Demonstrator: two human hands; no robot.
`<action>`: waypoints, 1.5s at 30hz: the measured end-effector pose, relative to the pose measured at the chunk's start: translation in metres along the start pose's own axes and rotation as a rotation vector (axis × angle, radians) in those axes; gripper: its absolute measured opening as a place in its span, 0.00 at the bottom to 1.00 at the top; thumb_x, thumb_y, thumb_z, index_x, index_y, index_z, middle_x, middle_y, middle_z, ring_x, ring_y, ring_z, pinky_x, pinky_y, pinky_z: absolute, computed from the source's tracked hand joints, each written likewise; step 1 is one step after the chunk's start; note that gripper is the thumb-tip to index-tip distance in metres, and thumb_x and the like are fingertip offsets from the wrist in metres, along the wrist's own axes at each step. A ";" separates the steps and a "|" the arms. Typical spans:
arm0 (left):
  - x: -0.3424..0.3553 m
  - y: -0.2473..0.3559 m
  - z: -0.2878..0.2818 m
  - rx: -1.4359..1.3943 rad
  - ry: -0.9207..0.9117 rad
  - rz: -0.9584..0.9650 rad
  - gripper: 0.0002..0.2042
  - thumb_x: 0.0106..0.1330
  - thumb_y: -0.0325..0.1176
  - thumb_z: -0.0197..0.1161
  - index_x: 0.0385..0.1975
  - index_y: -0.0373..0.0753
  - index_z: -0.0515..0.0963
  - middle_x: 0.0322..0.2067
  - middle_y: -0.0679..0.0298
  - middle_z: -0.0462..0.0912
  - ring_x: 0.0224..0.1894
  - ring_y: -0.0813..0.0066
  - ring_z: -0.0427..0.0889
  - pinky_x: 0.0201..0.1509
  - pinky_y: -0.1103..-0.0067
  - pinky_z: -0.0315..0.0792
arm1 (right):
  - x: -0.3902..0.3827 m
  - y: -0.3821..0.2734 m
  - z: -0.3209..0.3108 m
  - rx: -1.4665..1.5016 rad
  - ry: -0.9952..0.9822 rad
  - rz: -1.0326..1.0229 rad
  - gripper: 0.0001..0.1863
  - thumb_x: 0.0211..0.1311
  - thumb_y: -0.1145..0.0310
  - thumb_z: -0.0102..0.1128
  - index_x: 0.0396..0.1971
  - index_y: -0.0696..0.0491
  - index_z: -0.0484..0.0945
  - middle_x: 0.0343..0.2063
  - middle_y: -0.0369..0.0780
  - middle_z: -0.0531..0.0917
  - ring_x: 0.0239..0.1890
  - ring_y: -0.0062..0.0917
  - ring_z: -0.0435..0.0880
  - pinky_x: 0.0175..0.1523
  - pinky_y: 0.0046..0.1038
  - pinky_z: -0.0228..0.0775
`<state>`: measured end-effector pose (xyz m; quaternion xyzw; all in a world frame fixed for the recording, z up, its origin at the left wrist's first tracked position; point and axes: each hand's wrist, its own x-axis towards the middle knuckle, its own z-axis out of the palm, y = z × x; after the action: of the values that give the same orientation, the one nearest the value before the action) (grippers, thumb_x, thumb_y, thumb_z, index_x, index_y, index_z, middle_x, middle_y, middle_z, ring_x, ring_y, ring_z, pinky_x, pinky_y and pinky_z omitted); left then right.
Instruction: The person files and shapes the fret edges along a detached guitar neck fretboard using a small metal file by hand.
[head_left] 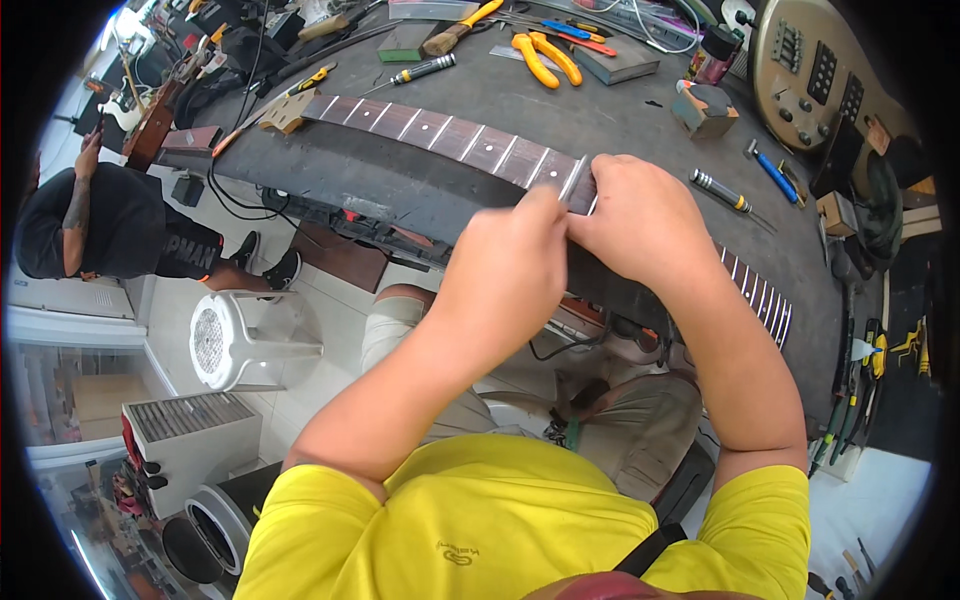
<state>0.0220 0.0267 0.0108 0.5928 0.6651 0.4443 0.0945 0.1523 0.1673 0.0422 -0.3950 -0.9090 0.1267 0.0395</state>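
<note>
Curling a blurred left hand narrowly at a slim metal strip across a fretted guitar neck, on a dark bench from 10 to 3 o'clock; bunching the right hand over that neck, toward 3; cannot tell the exact hold of either.

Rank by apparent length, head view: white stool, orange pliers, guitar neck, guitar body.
1. Guitar neck, partly covered
2. Guitar body, partly cut off
3. White stool
4. Orange pliers
</note>
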 end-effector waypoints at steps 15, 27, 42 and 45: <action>-0.027 0.001 -0.009 -0.010 0.009 -0.046 0.02 0.78 0.23 0.65 0.41 0.32 0.82 0.31 0.38 0.86 0.37 0.31 0.87 0.37 0.56 0.81 | 0.003 -0.002 0.003 -0.006 0.020 -0.010 0.27 0.65 0.48 0.74 0.48 0.61 0.89 0.49 0.52 0.93 0.55 0.46 0.92 0.61 0.44 0.86; -0.017 -0.004 -0.007 0.035 -0.012 0.036 0.02 0.76 0.20 0.68 0.42 0.30 0.81 0.31 0.40 0.87 0.34 0.35 0.89 0.34 0.62 0.81 | 0.001 -0.004 -0.002 -0.006 -0.008 -0.007 0.28 0.68 0.46 0.73 0.46 0.61 0.90 0.48 0.52 0.92 0.54 0.48 0.92 0.61 0.45 0.86; 0.008 -0.005 0.000 0.006 -0.016 0.059 0.02 0.78 0.22 0.67 0.43 0.30 0.81 0.32 0.40 0.87 0.34 0.35 0.89 0.35 0.63 0.81 | -0.001 0.001 0.002 -0.015 0.036 -0.025 0.28 0.66 0.47 0.75 0.45 0.61 0.90 0.46 0.53 0.93 0.54 0.47 0.93 0.60 0.45 0.86; -0.039 -0.004 -0.008 0.017 -0.007 -0.024 0.02 0.78 0.22 0.66 0.43 0.30 0.82 0.33 0.40 0.88 0.34 0.35 0.89 0.36 0.63 0.81 | 0.002 0.002 0.010 0.008 0.047 -0.043 0.28 0.65 0.48 0.75 0.46 0.61 0.89 0.46 0.52 0.93 0.53 0.47 0.93 0.59 0.45 0.86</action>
<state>0.0252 -0.0112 -0.0026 0.5872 0.6755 0.4353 0.0971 0.1504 0.1678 0.0323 -0.3782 -0.9156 0.1202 0.0653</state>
